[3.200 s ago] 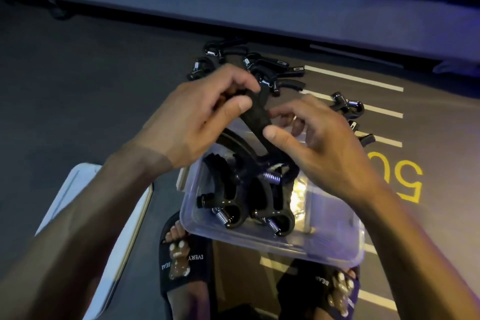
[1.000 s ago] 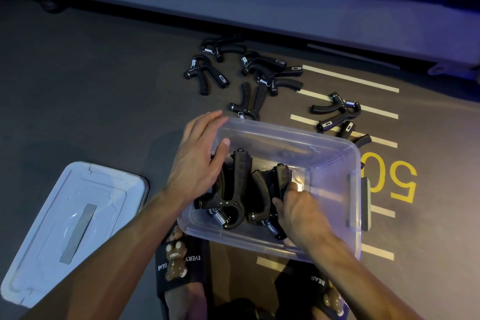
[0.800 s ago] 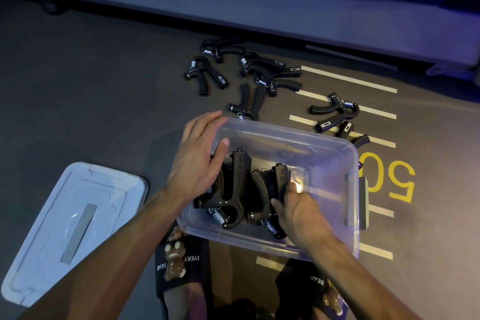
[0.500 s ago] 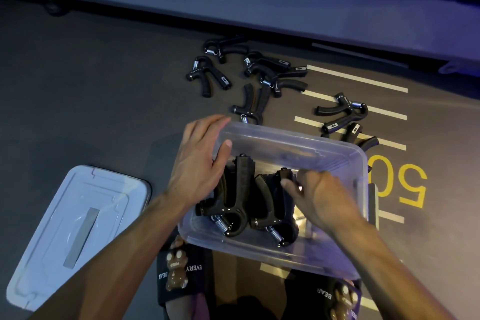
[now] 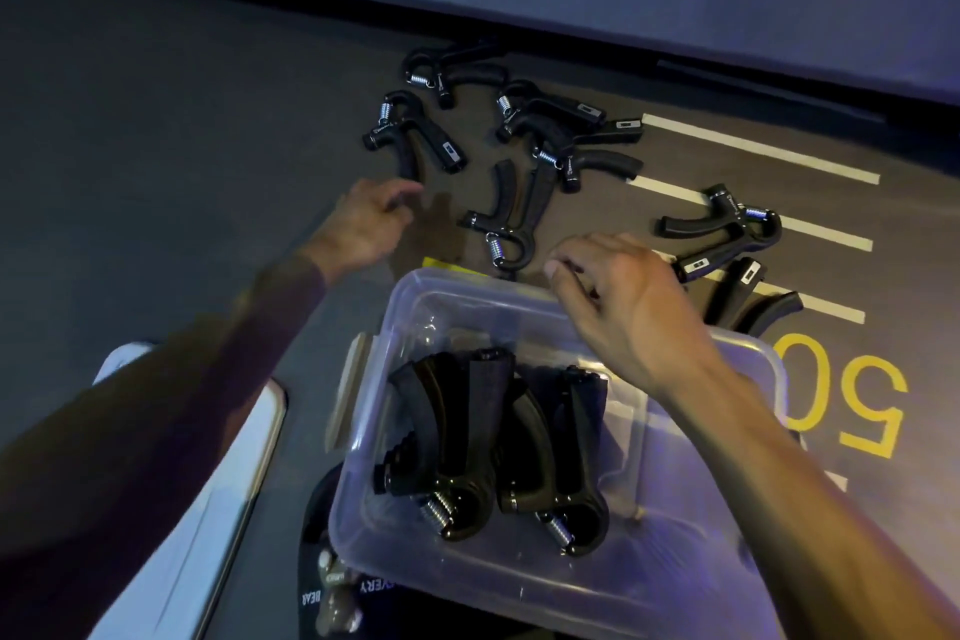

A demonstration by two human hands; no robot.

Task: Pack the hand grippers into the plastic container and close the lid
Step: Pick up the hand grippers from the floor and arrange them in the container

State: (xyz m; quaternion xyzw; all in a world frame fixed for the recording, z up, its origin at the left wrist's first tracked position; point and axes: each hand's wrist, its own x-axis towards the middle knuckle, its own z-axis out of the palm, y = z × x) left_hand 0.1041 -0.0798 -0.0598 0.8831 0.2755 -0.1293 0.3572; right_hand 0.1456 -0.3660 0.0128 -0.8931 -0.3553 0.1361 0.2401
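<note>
Both hands are empty, fingers loosely curled: left hand (image 5: 363, 224) just near of a loose hand gripper (image 5: 410, 140), right hand (image 5: 623, 296) over the plastic container's (image 5: 727, 582) far rim. Two packed grippers (image 5: 493, 442) sit inside, lid (image 5: 208, 525) lying left.

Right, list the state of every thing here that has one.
plastic container: open, lid off, part filled.
hand grippers in container: packed side by side, springs toward the person.
loose hand grippers: on the floor, unpacked.
lid: off, lying left of the container.
left hand: empty, reaching.
right hand: empty, loosely curled.
</note>
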